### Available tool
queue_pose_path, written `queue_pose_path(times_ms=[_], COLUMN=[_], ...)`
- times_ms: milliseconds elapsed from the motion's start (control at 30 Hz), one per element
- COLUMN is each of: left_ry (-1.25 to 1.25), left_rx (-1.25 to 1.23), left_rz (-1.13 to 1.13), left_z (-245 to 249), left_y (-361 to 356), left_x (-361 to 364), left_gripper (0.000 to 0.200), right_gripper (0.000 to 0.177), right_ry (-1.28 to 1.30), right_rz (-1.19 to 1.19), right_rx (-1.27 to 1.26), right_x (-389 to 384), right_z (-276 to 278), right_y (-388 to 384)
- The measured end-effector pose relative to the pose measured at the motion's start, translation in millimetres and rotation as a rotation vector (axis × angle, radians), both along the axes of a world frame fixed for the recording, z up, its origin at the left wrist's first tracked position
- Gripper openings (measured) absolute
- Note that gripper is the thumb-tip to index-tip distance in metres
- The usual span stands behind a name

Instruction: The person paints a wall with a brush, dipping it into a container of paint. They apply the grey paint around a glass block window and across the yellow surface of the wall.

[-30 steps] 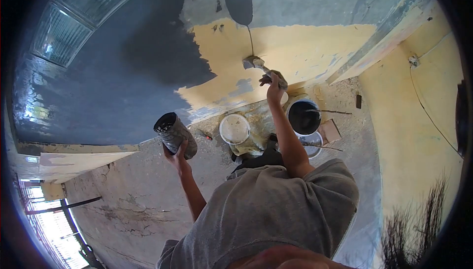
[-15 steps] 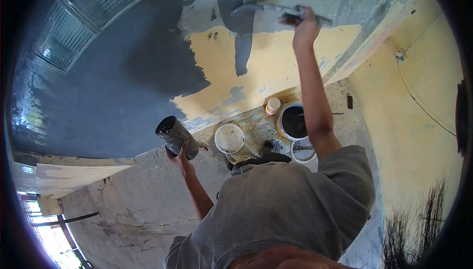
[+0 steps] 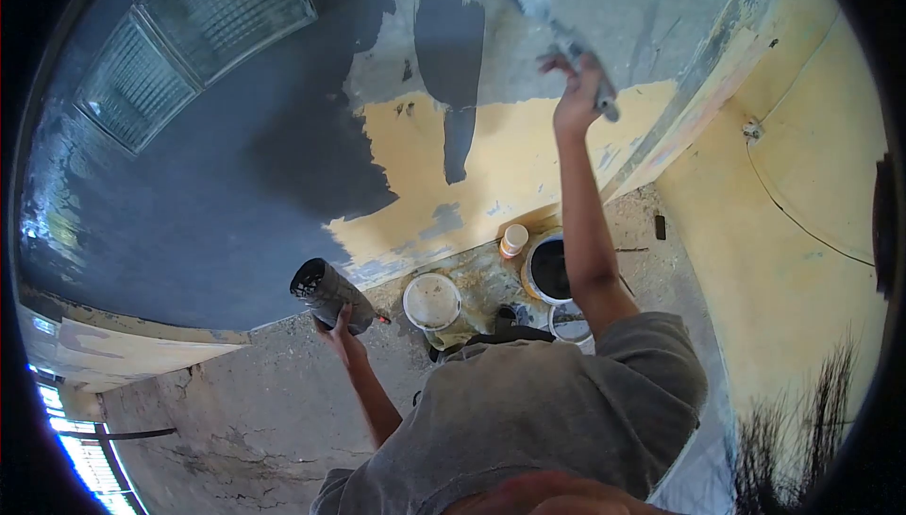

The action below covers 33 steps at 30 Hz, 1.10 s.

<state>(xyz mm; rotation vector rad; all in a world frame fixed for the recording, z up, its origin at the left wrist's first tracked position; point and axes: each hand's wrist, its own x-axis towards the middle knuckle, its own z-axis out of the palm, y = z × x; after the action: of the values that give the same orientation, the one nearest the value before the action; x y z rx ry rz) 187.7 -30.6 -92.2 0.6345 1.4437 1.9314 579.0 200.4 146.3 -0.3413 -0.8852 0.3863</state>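
My right hand (image 3: 578,104) is raised at the wall, its fingers wrapped around a long grey-smeared trowel (image 3: 566,38). The trowel tilts up to the left, its far end pale and shiny beside a dark streak near the top edge. Low on the left, my left hand (image 3: 344,331) grips a dark cylindrical container (image 3: 326,290), tilted with its mouth toward the wall. Grey smears coat the container inside and out. Between the hands, the wall (image 3: 547,156) is part dark grey, part lighter grey and part bare yellow, with a tall dark patch (image 3: 451,43) in the middle.
By the wall's foot stand a bucket of dark material (image 3: 550,268), a small white-lidded jar (image 3: 513,240) and a round white lid or tub (image 3: 431,301). Another tub (image 3: 569,324) is half hidden by my body. Glass blocks (image 3: 222,5) are set upper left; a cable (image 3: 793,213) runs down the right wall.
The trowel has swung from nearly level to a steep slant, and my right hand is lower in view. The middle dark patch is broader, and a dark streak shows at the trowel's far end.
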Motion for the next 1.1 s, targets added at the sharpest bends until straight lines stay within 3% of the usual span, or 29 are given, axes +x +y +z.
queue_pose_path(times_ms=[133, 300, 467, 500, 567, 600, 667, 700, 733, 767, 833, 933, 967, 1033, 1100], left_ry=[-0.009, 0.037, 0.064, 0.036, 0.043, 0.053, 0.043, 0.032, 0.033, 0.02, 0.008, -0.005, -0.005, -0.004, 0.007], left_rx=[-0.007, -0.023, -0.015, 0.019, 0.011, 0.014, 0.016, 0.019, 0.014, 0.013, 0.002, 0.013, 0.008, 0.004, 0.0], left_rz=[0.077, -0.049, -0.112, -0.129, -0.136, -0.131, -0.136, -0.138, -0.142, -0.129, -0.119, -0.142, -0.129, -0.111, -0.105], left_z=[10, 22, 34, 32, 32, 33, 38, 39, 35, 28, 21, 16, 13, 15, 18], left_y=[6, 15, 27, 28, 30, 33, 32, 30, 29, 30, 28, 27, 27, 27, 26], left_x=[10, 19, 30, 32, 38, 39, 46, 48, 47, 46, 46, 48, 48, 50, 51], left_gripper=[0.067, 0.071, 0.072, 0.072, 0.071, 0.071, 0.071, 0.072, 0.072, 0.072, 0.072, 0.074, 0.074, 0.074, 0.074], right_gripper=[0.033, 0.03, 0.029, 0.028, 0.025, 0.023, 0.02, 0.021, 0.022, 0.023, 0.023, 0.019, 0.025, 0.031, 0.018], right_ry=[-0.031, -0.036, 0.145, 0.17, 0.157, 0.318, 0.252, 0.224, 0.383, 0.383, 0.395, 0.361, 0.273, 0.185, 0.14], right_rz=[-0.087, -0.112, -0.145, -0.21, -0.275, -0.246, -0.456, -0.687, -0.273, -0.16, -0.13, -0.06, -0.097, -0.131, -0.076], right_rx=[-0.167, -0.472, -0.711, -0.822, -0.716, -0.593, -0.425, -0.245, -0.285, -0.229, -0.015, 0.079, 0.111, 0.144, 0.267], right_x=[-4, -11, 7, 14, 27, 24, 26, 52, 40, 55, 62, 65, 67, 70, 73], right_z=[-113, -205, -234, -228, -217, -179, -121, -137, -69, -50, 22, 101, 117, 122, 104], right_y=[16, -25, -57, -49, -24, -17, 3, 54, 25, 35, 31, 10, 4, 7, 23])
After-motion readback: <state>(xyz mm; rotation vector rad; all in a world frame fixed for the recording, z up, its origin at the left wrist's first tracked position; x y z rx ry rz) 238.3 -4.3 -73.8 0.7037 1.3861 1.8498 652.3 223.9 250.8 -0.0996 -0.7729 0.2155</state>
